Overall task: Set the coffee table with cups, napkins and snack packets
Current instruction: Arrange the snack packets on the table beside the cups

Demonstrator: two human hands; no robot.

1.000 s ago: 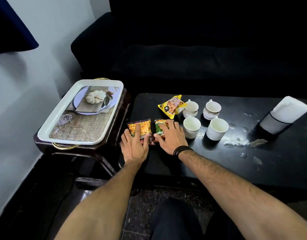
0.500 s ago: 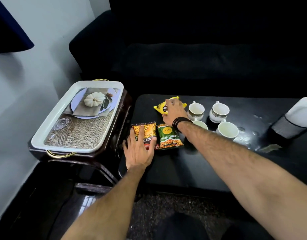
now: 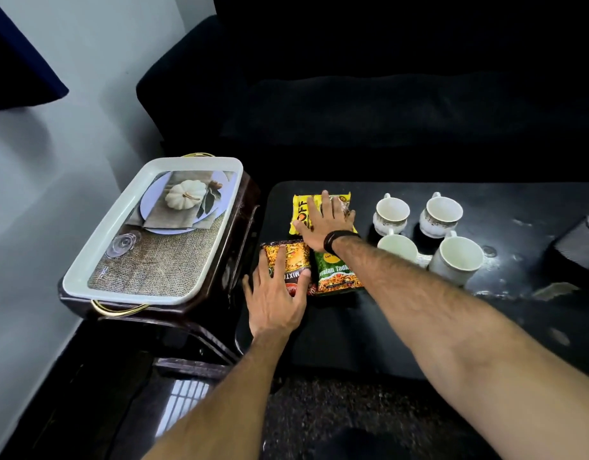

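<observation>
While both hands [image 3: 276, 298] [image 3: 327, 220] lie spread, open-fingered, each seemingly half-hides a packet [image 3: 288, 260] [image 3: 302, 210]

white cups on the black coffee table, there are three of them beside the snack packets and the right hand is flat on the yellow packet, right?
Not quite: the head view shows four white cups, not three, grouped on the black coffee table beside the snack packets. The rest holds: the right hand lies flat on the yellow packet.
</observation>
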